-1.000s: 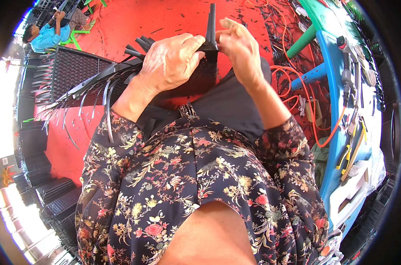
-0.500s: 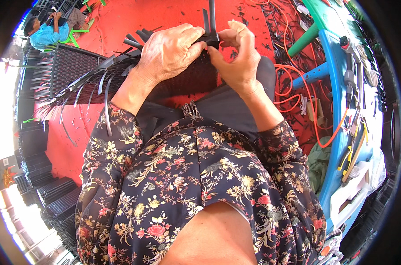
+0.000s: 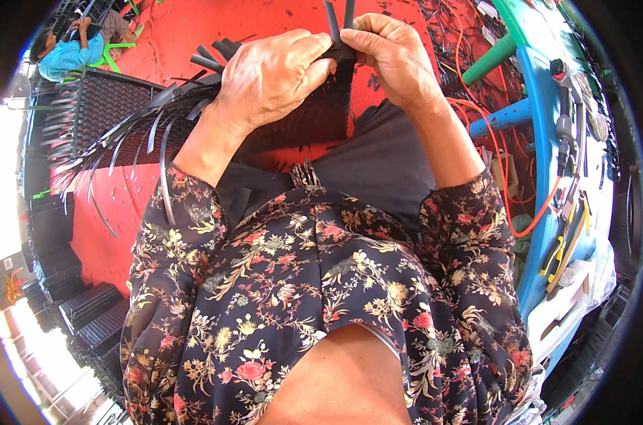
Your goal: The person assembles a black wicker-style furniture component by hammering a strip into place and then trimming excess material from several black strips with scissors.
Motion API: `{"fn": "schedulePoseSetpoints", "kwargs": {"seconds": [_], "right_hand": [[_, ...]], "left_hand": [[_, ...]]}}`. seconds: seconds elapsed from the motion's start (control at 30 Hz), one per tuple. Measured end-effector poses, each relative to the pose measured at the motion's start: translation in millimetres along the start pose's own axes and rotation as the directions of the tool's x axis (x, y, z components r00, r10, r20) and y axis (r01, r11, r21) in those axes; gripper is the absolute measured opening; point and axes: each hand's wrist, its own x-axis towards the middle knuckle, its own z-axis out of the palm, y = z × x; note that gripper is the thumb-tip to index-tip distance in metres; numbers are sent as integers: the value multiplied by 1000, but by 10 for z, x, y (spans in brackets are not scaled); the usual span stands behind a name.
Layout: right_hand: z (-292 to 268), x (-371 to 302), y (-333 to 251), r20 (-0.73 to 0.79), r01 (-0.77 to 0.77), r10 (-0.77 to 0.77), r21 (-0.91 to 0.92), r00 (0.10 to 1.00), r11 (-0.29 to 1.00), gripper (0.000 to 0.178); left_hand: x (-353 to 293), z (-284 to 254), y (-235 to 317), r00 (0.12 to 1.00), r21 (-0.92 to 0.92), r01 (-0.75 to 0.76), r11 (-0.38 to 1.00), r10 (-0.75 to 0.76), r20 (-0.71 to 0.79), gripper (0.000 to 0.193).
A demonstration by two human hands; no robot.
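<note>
A dark woven panel (image 3: 304, 122) of flat plastic strips stands before my knees, its lower part in shadow. My left hand (image 3: 268, 79) is closed over the panel's top edge near its right corner, thumb pressed toward the fingers. At that corner two black strips (image 3: 333, 23) stick up. My right hand (image 3: 396, 60) pinches one black strip (image 3: 349, 15) between thumb and forefinger. Many loose strip ends (image 3: 148, 127) fan out to the left from the edge, one hanging over my left sleeve.
A blue table (image 3: 530, 142) on the right carries a black corded tool (image 3: 564, 127) and yellow-handled pliers (image 3: 552, 256). An orange hose (image 3: 509, 212) loops beside it. Strip scraps litter the red floor (image 3: 194, 42). At the far left a person in blue (image 3: 70, 60) sits near another woven panel (image 3: 116, 95).
My right hand has moved up and closed its thumb and forefinger on the upright strip; its fingers were more spread before. The left hand stays on the edge.
</note>
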Motion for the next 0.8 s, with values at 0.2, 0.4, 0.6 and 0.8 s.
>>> {"fn": "schedulePoseSetpoints", "kwargs": {"seconds": [0.2, 0.4, 0.6, 0.8], "right_hand": [[-116, 69, 89, 96, -30, 20, 112, 995, 993, 14], [-9, -184, 166, 109, 43, -91, 380, 990, 924, 19], [-23, -145, 407, 116, 113, -209, 547, 971, 830, 18], [88, -122, 458, 52, 167, -242, 588, 969, 792, 18]], "left_hand": [[-2, -37, 40, 1000, -8, 9, 1000, -9, 24, 26], [-9, -83, 43, 999, -19, 28, 999, -27, 48, 27], [33, -32, -8, 999, -11, 17, 1000, -17, 35, 29], [63, -49, -89, 999, -42, 39, 998, -37, 33, 26]]}}
